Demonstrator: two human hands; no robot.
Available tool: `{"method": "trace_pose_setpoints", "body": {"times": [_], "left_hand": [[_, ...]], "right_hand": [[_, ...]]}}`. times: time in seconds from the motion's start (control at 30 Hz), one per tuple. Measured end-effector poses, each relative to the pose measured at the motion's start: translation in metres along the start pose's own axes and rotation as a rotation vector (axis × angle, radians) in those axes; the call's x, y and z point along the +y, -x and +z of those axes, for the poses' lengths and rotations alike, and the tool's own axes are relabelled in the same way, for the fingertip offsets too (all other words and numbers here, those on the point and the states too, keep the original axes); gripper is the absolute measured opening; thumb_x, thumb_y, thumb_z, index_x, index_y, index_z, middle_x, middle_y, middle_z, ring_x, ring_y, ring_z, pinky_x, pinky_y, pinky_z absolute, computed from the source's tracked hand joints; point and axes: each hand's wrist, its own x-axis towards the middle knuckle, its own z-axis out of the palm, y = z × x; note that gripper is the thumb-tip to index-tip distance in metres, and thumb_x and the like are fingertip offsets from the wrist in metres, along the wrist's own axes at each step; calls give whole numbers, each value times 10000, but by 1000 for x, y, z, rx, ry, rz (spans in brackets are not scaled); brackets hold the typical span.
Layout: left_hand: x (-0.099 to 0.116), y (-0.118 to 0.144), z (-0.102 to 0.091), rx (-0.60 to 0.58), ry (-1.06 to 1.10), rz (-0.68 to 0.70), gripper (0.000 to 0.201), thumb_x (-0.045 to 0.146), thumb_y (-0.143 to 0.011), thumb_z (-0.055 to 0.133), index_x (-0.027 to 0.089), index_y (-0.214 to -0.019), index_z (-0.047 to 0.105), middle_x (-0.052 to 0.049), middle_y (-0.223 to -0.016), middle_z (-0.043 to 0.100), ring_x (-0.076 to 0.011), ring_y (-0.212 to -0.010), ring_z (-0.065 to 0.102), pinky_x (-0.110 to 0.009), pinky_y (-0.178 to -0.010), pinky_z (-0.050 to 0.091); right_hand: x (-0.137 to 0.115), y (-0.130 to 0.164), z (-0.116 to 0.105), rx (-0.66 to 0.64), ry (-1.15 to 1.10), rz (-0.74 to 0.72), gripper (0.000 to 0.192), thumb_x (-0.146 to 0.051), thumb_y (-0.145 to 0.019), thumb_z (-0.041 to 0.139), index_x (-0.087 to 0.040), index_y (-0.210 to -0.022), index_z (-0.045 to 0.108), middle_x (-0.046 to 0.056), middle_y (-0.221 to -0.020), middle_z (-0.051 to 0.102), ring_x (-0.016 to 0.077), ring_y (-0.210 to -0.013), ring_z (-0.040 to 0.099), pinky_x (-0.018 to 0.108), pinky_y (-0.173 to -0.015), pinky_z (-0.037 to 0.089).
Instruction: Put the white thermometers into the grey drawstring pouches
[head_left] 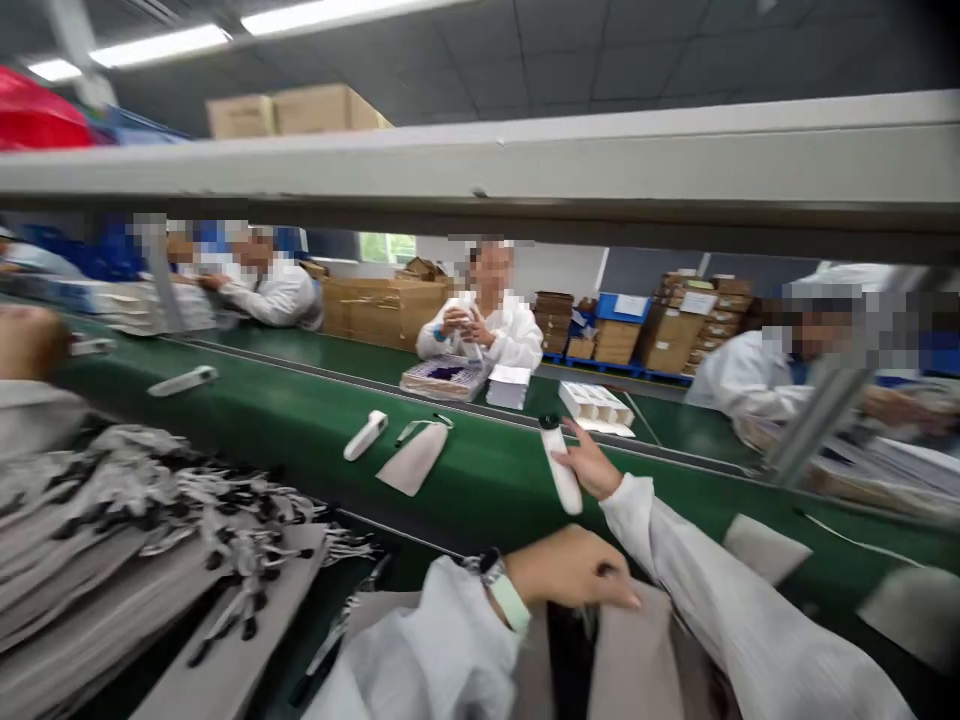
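My right hand (594, 466) is stretched out over the green belt, its fingers closed on a white handheld device (564, 478) with a black end. The device is tilted, black end up. Nearer to me, my left hand (574, 568), with a watch and a pale green band at the wrist, is closed on the top of a grey drawstring pouch (636, 655). Its fingertips are partly hidden. To the left lies a large heap of grey pouches (97, 560) with white cords and black cord ends.
On the green belt (292, 425) lie a white device (366, 436), a grey pouch (415, 458) and another device (182, 381). A shelf beam (480, 170) crosses above. Co-workers sit opposite, one behind a white divided box (596, 408). Another person's hand (30, 342) shows at left.
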Motion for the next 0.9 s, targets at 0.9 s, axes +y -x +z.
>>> {"method": "trace_pose_setpoints", "body": {"times": [0.9], "left_hand": [[8, -8, -16, 585, -38, -117, 286, 480, -742, 459, 207, -792, 527, -25, -886, 479, -201, -851, 470, -350, -786, 403]], "right_hand": [[-34, 117, -53, 32, 125, -125, 446, -557, -792, 328, -179, -849, 559, -23, -596, 479, 87, -562, 468, 207, -547, 366]]}}
